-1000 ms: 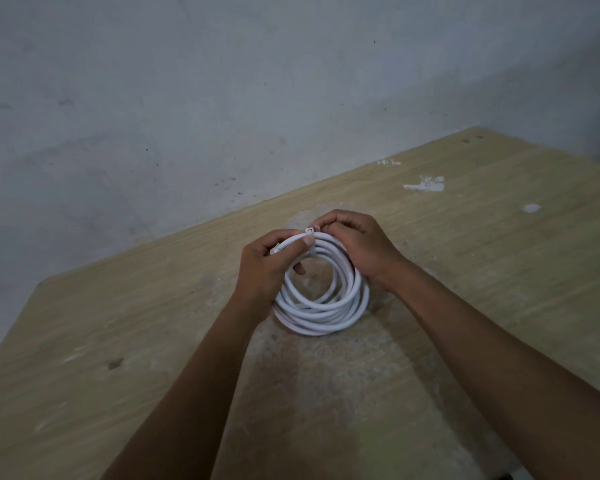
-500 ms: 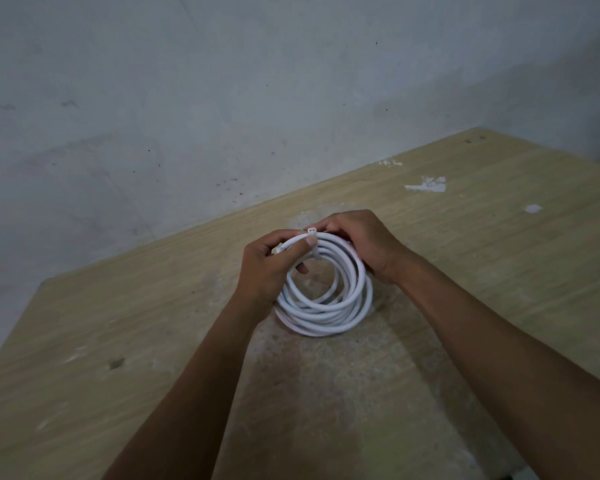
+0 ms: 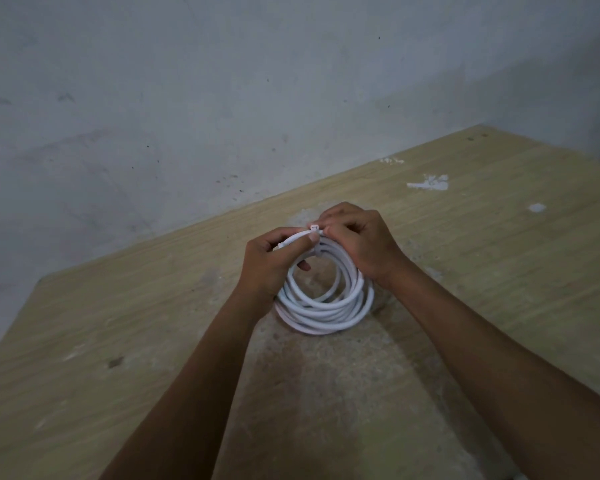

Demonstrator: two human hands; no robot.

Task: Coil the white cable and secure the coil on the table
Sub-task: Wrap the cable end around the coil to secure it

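The white cable (image 3: pixel 326 313) is wound into a round coil of several loops, its near side resting on the wooden table (image 3: pixel 499 271) and its far side lifted. My left hand (image 3: pixel 271 265) pinches the top left of the coil, thumb across the loops. My right hand (image 3: pixel 357 244) grips the top right of the coil, fingertips closed by a small white tie (image 3: pixel 314 227) that wraps the loops there. Both hands meet at the top of the coil.
A grey plaster wall (image 3: pixel 222 98) runs right behind the table's far edge. White paint flecks (image 3: pixel 428 183) mark the wood at the back right. The table's left corner (image 3: pixel 40 282) lies far left.
My right hand has shifted slightly back up onto the top of the coil, next to the tie. The coil and my left hand have hardly moved.
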